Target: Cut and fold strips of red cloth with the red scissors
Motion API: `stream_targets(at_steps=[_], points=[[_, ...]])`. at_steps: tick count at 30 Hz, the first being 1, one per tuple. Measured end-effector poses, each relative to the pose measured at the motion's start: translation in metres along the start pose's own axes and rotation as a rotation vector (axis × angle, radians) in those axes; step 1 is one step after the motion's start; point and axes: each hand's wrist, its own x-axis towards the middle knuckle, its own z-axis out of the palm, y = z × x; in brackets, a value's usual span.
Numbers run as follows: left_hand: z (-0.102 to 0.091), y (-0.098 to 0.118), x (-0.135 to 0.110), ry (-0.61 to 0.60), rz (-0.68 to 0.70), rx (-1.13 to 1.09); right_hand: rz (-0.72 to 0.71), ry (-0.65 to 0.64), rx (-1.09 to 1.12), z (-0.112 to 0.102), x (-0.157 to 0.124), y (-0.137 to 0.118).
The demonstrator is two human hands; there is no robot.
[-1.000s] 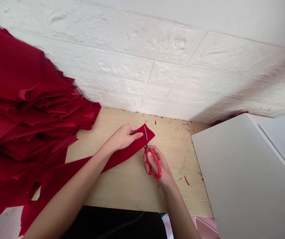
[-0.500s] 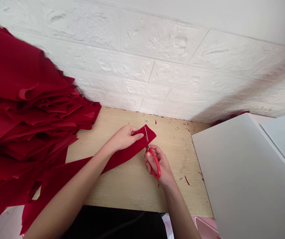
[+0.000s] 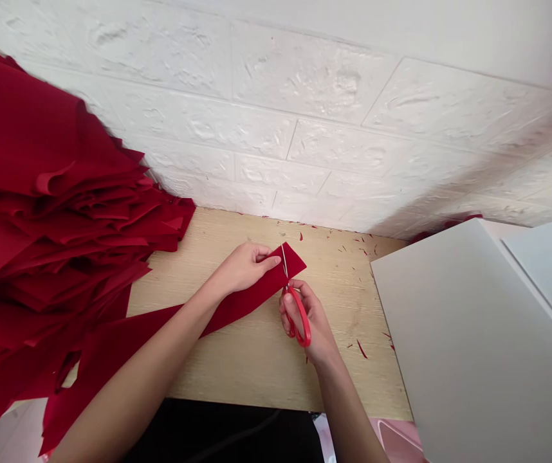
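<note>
Near its far end, a long dark red fabric strip (image 3: 244, 301) is pinched between the thumb and fingers of my left hand (image 3: 251, 265). My right hand (image 3: 311, 319) grips red-handled scissors (image 3: 303, 321), with fingers in the loops. The metal blades lie across the strip just beyond my left thumb, pointing away from me. Past the blades, the strip's end shows as a pointed corner. Part of the strip runs under my left forearm toward the lower left.
A tall heap of red fabric pieces (image 3: 64, 212) fills the left side. Small red scraps (image 3: 361, 349) lie scattered on the wooden table (image 3: 251, 366). A white box-like unit (image 3: 469, 341) stands at the right, and a white brick-patterned wall (image 3: 266, 109) rises behind.
The strip and my left hand have shifted slightly to the right. The blades now look more closed across the strip, and its end has turned a little. The heap is unchanged.
</note>
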Motion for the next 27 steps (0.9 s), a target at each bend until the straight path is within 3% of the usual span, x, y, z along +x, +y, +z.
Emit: stream_targets(at_steps=[27], points=[[0.0002,-0.0089,0.0017,-0.097,-0.038,-0.093,0.056,0.047,0.078,0.0058,0.0051,-0.0001]])
